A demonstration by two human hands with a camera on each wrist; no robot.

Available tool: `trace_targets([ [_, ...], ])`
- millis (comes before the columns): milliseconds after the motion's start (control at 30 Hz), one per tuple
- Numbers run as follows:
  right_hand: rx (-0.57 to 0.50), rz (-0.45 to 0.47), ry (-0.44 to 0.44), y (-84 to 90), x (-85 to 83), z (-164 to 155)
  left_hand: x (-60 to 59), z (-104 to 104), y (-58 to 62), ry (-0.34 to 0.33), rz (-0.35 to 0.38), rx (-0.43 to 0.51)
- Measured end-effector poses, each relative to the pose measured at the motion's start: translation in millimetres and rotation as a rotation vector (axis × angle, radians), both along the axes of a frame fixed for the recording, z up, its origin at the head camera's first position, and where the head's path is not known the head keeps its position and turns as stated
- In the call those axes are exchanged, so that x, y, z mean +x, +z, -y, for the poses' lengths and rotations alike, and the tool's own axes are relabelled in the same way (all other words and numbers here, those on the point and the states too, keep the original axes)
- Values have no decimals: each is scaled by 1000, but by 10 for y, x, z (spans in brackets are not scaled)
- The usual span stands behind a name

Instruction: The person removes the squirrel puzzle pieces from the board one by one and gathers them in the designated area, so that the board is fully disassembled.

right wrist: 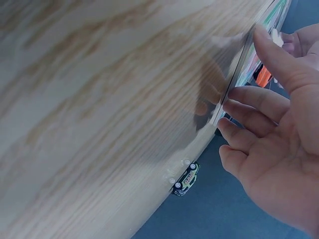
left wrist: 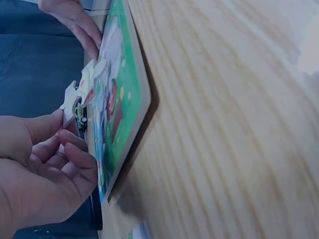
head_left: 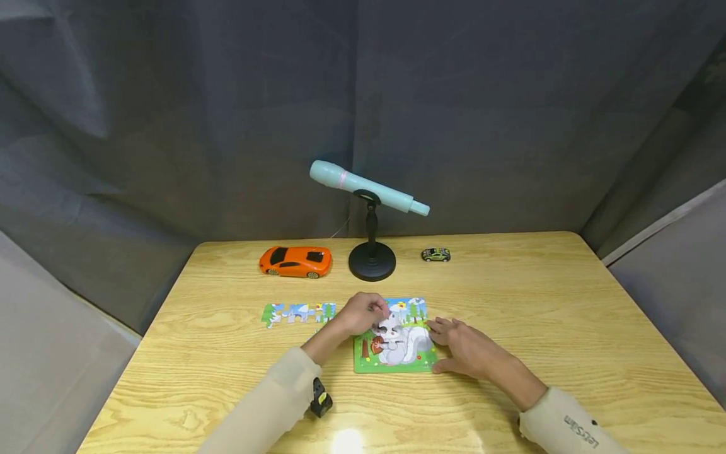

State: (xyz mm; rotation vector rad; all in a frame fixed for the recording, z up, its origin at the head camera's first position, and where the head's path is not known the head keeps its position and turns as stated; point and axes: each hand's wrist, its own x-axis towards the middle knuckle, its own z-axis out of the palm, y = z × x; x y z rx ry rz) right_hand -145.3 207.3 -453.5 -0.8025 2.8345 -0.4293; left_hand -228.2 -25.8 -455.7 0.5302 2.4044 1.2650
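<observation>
A square jigsaw board [head_left: 396,364] with a white squirrel picture lies flat near the table's front middle. My left hand [head_left: 363,313] hovers over the board's upper left corner and pinches a loose puzzle piece [left wrist: 76,97] between thumb and fingers. The right hand [head_left: 460,348] rests at the board's right edge, fingers straight and touching the rim [right wrist: 239,74]. In the left wrist view the board [left wrist: 130,84] appears edge-on, with the piece held just above it.
A strip of joined puzzle pieces [head_left: 297,312] lies left of the board. Behind stand an orange toy car [head_left: 295,261], a teal microphone [head_left: 367,187] on a black stand, and a small green toy car [head_left: 435,254]. Grey curtains surround the wooden table [head_left: 567,315].
</observation>
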Motion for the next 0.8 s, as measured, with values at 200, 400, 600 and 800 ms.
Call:
trace_targets([
  [200,4,-7,1,-4,2,4,1,167,90,4,9,17],
  [400,8,-7,-6,-5,-3,11,-12,392,124,9,-6,32],
  [600,13,-8,2,-2,-3,13,-33,697,154,5,2,10],
  [800,11,-10,2,0,-8,18,-61,1048,251,14,17,-55],
])
